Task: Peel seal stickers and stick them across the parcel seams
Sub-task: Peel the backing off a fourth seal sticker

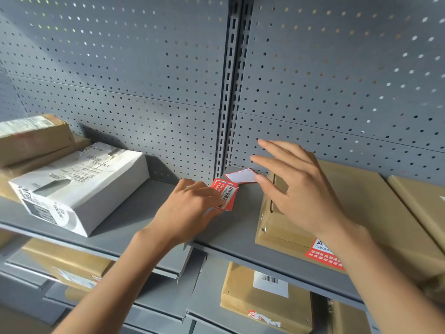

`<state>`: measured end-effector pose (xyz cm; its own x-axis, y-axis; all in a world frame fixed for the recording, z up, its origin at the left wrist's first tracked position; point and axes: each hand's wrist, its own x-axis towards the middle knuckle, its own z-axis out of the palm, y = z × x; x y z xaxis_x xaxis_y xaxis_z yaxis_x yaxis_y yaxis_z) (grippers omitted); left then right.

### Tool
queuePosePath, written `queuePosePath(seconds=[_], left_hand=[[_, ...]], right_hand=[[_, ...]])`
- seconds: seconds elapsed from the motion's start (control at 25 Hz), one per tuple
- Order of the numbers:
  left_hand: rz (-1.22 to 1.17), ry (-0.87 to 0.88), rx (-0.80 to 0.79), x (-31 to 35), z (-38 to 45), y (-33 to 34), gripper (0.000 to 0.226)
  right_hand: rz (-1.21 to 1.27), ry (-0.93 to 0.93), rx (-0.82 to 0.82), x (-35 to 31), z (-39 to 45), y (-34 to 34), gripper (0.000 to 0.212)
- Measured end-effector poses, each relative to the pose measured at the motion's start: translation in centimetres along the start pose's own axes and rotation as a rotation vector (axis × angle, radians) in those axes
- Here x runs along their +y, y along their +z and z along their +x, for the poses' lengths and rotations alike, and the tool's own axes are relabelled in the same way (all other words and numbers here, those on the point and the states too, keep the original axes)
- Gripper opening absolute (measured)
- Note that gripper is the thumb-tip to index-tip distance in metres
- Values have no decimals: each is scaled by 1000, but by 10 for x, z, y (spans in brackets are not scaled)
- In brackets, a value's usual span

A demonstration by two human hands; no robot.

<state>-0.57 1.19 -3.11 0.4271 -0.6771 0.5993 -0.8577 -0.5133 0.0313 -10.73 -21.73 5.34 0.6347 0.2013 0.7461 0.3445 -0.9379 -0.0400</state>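
A grey metal shelf point(134, 213) runs across the view, backed by a grey pegboard wall point(120, 68) full of small holes, with a slotted upright post point(228, 92) dividing two panels. Light shows through some of the holes near the top.

The left hand point(185, 210) rests on the shelf and its grip is closed round a small stack of red seal stickers point(225, 195) — thumb and fingers pinching them. The right hand point(296, 189) hovers over the near end of a brown cardboard parcel point(361, 213) lying on the shelf, fingers spread and fairly straight; at its fingertips is a peeled sticker point(240, 175), white side up, red edged, though whether it is pinched or only touched cannot be told. A red sticker point(322, 254) is already on the front edge of that parcel.

To the left on the same shelf lie a white box point(79, 186) with printed labels and brown parcels point(31, 138) behind it. Another brown parcel point(421, 201) sits at the far right. Lower shelves point(154, 266) hold more brown parcels point(265, 295) — one with a barcode label
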Motion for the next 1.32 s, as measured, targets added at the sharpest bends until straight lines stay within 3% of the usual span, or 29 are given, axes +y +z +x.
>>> queuePosePath(seconds=[0.12,0.4,0.56,0.76,0.96,1.32], left_hand=[[-18,12,66,1,0,-2,31],[17,-9,316,9,11,-12,10],[-2,-21,484,17,27,-29,8],[-52,85,701,56,65,-51,14],[-158,279,747,113,96,-44,14],[-297,470,698,241,145,0,31]], right_hand=[[10,8,-4,-2,-1,0,31],[43,82,-38,-7,-3,-4,32],[134,258,-27,-12,-6,-15,24],[485,589,22,-18,-9,-48,16],[691,723,135,-5,-23,-93,33],[695,866,291,52,-92,-196,16]])
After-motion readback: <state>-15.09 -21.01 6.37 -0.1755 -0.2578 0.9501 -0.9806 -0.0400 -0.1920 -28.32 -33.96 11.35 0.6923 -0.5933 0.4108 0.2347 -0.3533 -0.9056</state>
